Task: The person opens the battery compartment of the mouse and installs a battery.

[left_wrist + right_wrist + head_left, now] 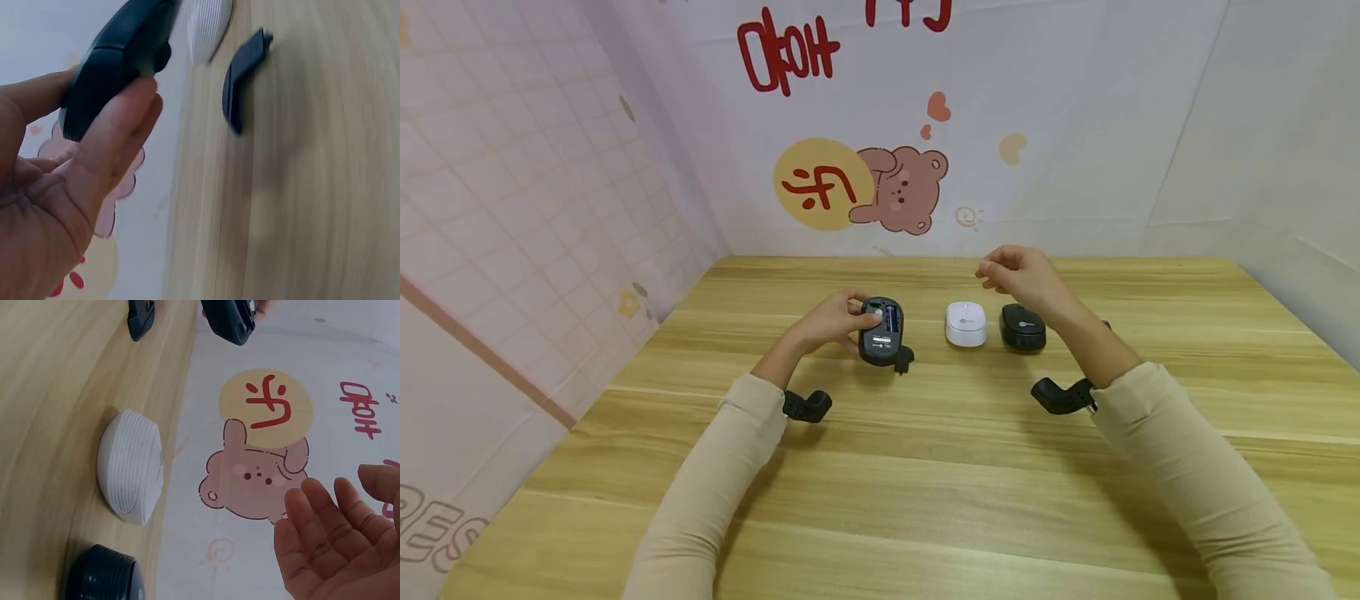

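My left hand (835,321) grips a dark computer mouse (880,346) above the table, its underside facing me. The battery compartment lies uncovered, with a blue battery (891,318) inside, and the thumb rests beside it. Below the mouse, its black battery cover (904,359) lies on the table; the left wrist view shows this cover (240,78) too. Raised over the back of the table, my right hand (1026,279) has loosely bent fingers; in the right wrist view I see nothing in the palm. It is nearest to a white mouse (966,325) and a black mouse (1022,329).
The wooden table (880,500) ends at a white backdrop (1075,75) printed with a bear (906,196). The white and black mice stand upright side by side, right of the held mouse. Black wrist mounts (808,407) stick out from both wrists.
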`<state>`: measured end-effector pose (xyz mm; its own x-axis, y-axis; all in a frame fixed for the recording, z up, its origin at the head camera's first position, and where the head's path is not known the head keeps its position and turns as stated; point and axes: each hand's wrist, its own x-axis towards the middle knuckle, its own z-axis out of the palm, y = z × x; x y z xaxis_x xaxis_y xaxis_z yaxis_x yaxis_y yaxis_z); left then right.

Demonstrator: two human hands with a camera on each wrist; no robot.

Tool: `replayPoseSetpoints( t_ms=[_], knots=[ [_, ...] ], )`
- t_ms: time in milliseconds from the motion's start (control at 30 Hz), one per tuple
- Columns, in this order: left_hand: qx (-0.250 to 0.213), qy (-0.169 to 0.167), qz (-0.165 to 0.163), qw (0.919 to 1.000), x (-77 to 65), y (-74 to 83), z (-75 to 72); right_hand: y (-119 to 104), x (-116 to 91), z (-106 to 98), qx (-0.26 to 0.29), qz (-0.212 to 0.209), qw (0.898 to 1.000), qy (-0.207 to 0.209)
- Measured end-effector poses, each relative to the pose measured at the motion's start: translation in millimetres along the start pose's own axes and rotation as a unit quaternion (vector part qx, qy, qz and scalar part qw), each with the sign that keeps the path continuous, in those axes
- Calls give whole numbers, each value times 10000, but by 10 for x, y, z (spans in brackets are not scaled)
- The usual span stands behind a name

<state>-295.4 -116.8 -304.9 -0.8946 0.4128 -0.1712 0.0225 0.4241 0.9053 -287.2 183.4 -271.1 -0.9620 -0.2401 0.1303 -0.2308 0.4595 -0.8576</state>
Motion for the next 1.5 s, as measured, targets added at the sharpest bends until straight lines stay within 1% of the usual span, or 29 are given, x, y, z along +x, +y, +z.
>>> replayPoseSetpoints(
  t_ms=[133, 267, 433, 600, 867, 1033, 1300, 1500],
  knots=[
    [87, 91, -166, 9998, -4, -59, -107, 52, 13, -15, -95, 22, 10000, 0],
    [197, 178, -237, 9994, -11, -125, -199, 83, 16, -16, -137, 71, 9999, -21],
    [431, 293, -323, 9981, -30, -212, -263, 100, 19, 4, -184, 149, 9997, -56],
    [647, 262, -426, 9966, -45, -304, -273, 149, 44, 37, -188, 155, 9997, -54],
    [625, -67, -494, 9968, -57, -391, -250, 191, 61, 61, -235, 137, 9994, -212],
    [619, -88, -572, 9964, -72, -400, -235, 198, 77, 84, -333, 76, 9991, -249],
    [961, -69, -736, 9926, -63, -414, -249, 245, 132, 190, -280, 59, 9990, -345],
    [1090, -130, -749, 9911, -64, -415, -249, 249, 138, 226, -621, 46, 9970, -463]
  ],
)
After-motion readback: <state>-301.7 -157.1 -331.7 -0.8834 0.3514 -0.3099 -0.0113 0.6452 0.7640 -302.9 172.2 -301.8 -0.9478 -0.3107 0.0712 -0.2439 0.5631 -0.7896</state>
